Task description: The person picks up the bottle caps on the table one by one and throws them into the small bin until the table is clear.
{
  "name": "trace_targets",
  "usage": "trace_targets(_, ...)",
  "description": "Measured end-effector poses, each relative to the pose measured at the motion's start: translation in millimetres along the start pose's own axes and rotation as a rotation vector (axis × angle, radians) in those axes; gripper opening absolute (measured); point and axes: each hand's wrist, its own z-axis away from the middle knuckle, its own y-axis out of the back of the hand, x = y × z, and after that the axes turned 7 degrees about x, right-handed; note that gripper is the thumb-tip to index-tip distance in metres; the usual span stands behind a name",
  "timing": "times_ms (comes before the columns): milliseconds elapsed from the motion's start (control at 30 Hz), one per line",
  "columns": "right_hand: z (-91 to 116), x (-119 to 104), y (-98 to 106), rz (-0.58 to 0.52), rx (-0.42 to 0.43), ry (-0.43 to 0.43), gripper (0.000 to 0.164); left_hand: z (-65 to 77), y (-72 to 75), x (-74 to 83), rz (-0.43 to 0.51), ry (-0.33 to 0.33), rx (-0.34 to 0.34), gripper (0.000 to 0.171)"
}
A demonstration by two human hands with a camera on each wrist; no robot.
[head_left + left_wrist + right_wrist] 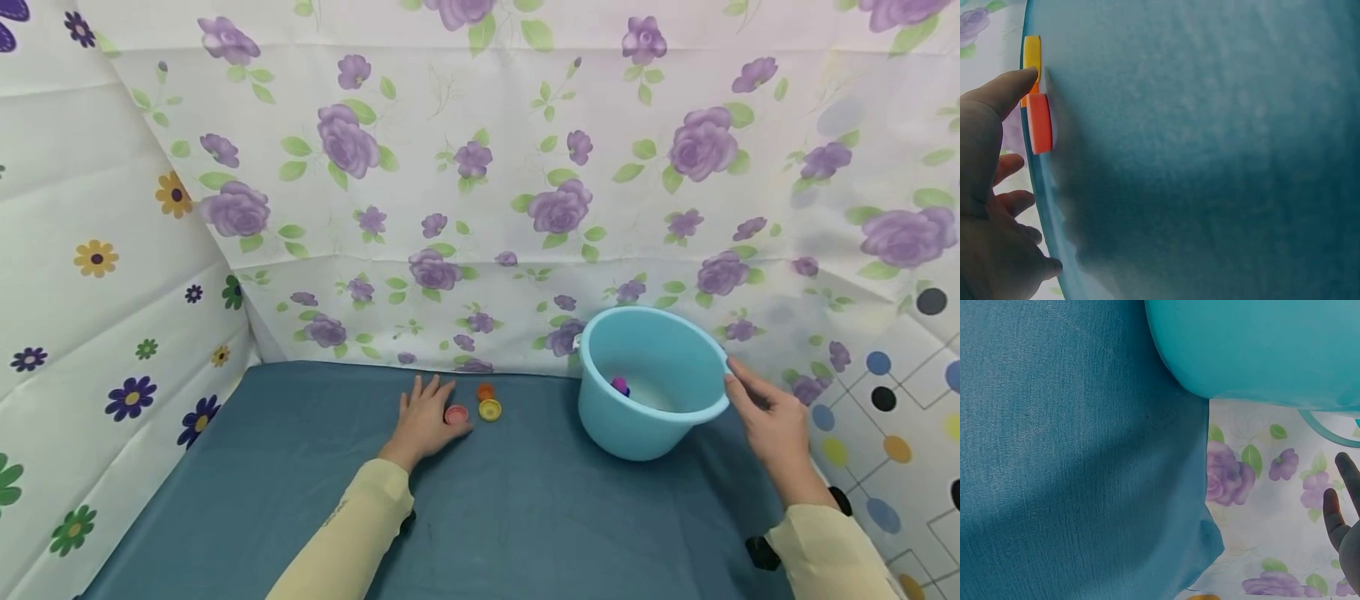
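Note:
My left hand (pixel 427 421) reaches over the table with its fingers spread. Between its thumb and forefinger lies a small round pink lid-like piece (pixel 457 414); whether the hand touches it I cannot tell. Just right of that sit a yellow round piece (pixel 490 409) and an orange one (pixel 486 392), which the yellow partly covers. In the left wrist view the pink piece (pixel 1039 124) shows edge-on below the thumb. With thumb and fingers, my right hand (pixel 772 421) holds the rim of a light blue bucket (pixel 637 429), which tilts slightly. Inside it is a small magenta and dark blue thing (pixel 620 385).
A blue-grey cloth (pixel 525 517) covers the table. Behind it hangs a white sheet with purple roses (pixel 435 271), close to the bucket and the small pieces. Patterned sheets also stand at left and right. The bucket's handle (pixel 1325 431) shows in the right wrist view.

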Motion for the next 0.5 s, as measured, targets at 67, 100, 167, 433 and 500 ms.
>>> trace_targets(67,0.4,-0.1,0.1,-0.001,-0.005,0.003,0.041,0.6,-1.3,-1.1,0.000,0.007,-0.009,0.082)
trace_targets(100,0.4,-0.1,0.1,0.000,-0.006,0.005,0.041,0.5,-1.6,-1.3,0.002,0.011,-0.012,0.081)
trace_targets(167,0.7,0.6,-0.5,0.000,-0.010,0.008,0.040,1.2,-2.4,-2.2,0.004,0.021,-0.020,0.080)
trace_targets(433,0.5,1.6,-1.1,-0.004,-0.006,0.017,0.040,1.5,-1.3,-3.6,0.031,0.035,-0.043,0.072)
trace_targets(500,0.5,1.1,-0.7,-0.006,-0.006,0.016,0.041,1.6,-0.4,-3.4,0.038,0.034,-0.048,0.070)
